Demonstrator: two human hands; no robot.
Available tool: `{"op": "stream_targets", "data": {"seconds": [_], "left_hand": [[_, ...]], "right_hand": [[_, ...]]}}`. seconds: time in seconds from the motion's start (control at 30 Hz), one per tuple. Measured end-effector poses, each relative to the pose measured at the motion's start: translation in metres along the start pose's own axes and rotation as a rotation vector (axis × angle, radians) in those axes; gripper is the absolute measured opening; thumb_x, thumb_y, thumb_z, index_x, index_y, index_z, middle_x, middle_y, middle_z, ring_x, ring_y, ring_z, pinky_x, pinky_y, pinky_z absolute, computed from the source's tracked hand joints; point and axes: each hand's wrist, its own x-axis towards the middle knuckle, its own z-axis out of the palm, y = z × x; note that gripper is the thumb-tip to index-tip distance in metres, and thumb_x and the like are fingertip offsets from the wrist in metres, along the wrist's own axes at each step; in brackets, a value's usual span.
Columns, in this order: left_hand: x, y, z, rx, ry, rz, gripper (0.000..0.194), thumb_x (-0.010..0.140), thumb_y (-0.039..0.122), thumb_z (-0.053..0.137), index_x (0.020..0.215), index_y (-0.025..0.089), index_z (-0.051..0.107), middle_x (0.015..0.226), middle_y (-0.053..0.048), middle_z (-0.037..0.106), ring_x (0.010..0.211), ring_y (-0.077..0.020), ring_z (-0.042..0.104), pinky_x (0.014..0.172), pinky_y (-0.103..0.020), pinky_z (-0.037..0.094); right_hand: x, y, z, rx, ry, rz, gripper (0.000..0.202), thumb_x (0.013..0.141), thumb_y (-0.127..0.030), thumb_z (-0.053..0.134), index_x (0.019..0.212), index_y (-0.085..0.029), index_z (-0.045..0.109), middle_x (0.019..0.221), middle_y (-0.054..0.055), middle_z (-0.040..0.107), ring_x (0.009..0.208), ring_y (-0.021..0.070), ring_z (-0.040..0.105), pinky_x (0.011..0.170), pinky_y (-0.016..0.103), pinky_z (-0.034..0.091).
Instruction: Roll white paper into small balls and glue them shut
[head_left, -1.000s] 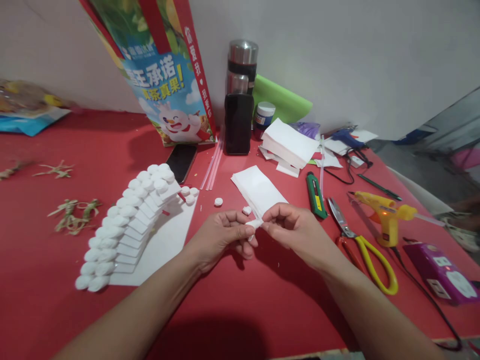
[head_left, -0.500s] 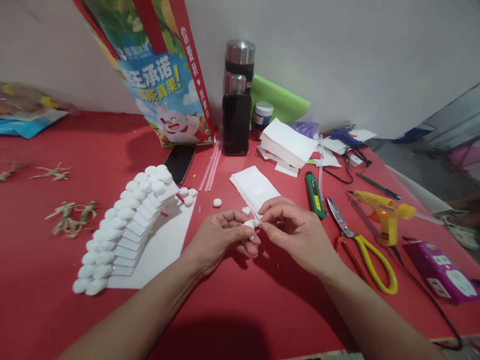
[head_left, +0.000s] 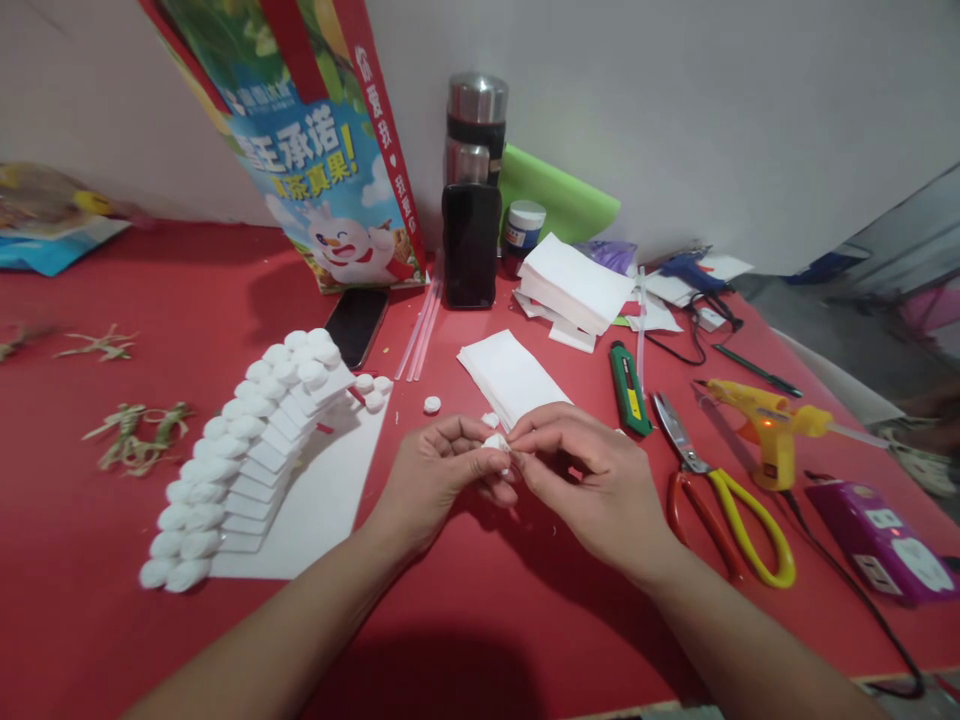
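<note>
A small white piece (head_left: 496, 442), soft-looking like paper or clay, is pinched between both hands in the middle. My left hand (head_left: 450, 475) grips it from the left, thumb on top. From the right, my right hand (head_left: 589, 480) holds its edge between thumb and fingertips. Just behind the hands lies a stack of white paper (head_left: 510, 375), partly covered by my right hand. A white round disc (head_left: 432, 405) rests behind my left hand. To the left, a curved stepped structure of white cards (head_left: 259, 480) carries rows of white discs (head_left: 214, 470) on a white sheet (head_left: 330, 500).
Red-and-yellow shears (head_left: 705, 480), a green cutter (head_left: 630, 388), a yellow glue gun (head_left: 772, 430) and a purple power strip (head_left: 881, 540) lie right. Behind stand a black phone (head_left: 471, 245), a steel flask (head_left: 477, 110) and a printed bag (head_left: 322, 170). Twisted straw pieces (head_left: 139, 437) are left.
The white piece now looks more bunched between the fingertips; before, it was a curved strip. My right hand has shifted slightly and its fingers sit closer to my left thumb.
</note>
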Motion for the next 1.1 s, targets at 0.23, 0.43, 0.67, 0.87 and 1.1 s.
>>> {"op": "stream_targets", "data": {"seconds": [0.23, 0.43, 0.67, 0.87, 1.1], "left_hand": [[-0.001, 0.001, -0.004, 0.036, -0.013, 0.013, 0.029, 0.075, 0.025, 0.086, 0.086, 0.017, 0.061, 0.064, -0.004, 0.078, 0.043, -0.0210, 0.070, 0.038, -0.027, 0.056], [-0.002, 0.005, 0.000, 0.088, -0.058, 0.054, 0.029, 0.075, 0.020, 0.082, 0.083, 0.018, 0.055, 0.061, -0.003, 0.077, 0.044, -0.0205, 0.071, 0.041, -0.026, 0.057], [-0.009, 0.004, 0.001, 0.103, -0.017, 0.137, 0.027, 0.076, 0.017, 0.082, 0.084, 0.019, 0.056, 0.064, -0.002, 0.078, 0.048, -0.0214, 0.072, 0.042, -0.029, 0.058], [-0.009, 0.004, 0.000, 0.086, 0.050, 0.244, 0.029, 0.078, 0.012, 0.081, 0.086, 0.019, 0.054, 0.065, -0.001, 0.079, 0.052, -0.0159, 0.074, 0.058, -0.023, 0.061], [-0.010, 0.003, 0.002, 0.114, 0.145, 0.300, 0.028, 0.081, 0.015, 0.081, 0.085, 0.020, 0.054, 0.061, 0.002, 0.077, 0.053, -0.0150, 0.074, 0.059, -0.022, 0.061]], "right_hand": [[0.001, 0.004, -0.005, 0.013, -0.073, -0.155, 0.016, 0.099, -0.009, 0.065, 0.099, -0.019, 0.077, 0.103, 0.006, 0.076, 0.095, 0.0140, 0.074, 0.083, 0.026, 0.058], [-0.002, 0.003, -0.007, 0.017, -0.091, -0.188, 0.019, 0.096, -0.005, 0.061, 0.103, -0.016, 0.076, 0.104, 0.009, 0.076, 0.095, 0.0157, 0.074, 0.080, 0.027, 0.059], [-0.002, 0.004, -0.005, 0.253, -0.145, 0.039, 0.039, 0.093, 0.000, 0.055, 0.119, -0.022, 0.075, 0.108, 0.003, 0.071, 0.059, 0.0037, 0.060, 0.054, 0.019, 0.049], [-0.007, 0.011, 0.006, 0.622, -0.234, 0.230, 0.045, 0.101, -0.006, 0.053, 0.128, -0.034, 0.076, 0.123, 0.005, 0.059, 0.062, 0.0023, 0.063, 0.051, 0.018, 0.052], [-0.012, 0.009, 0.016, 0.396, -0.202, -0.022, 0.064, 0.101, 0.000, 0.044, 0.147, -0.040, 0.063, 0.129, 0.007, 0.055, 0.079, 0.0075, 0.065, 0.071, 0.025, 0.062]]}}
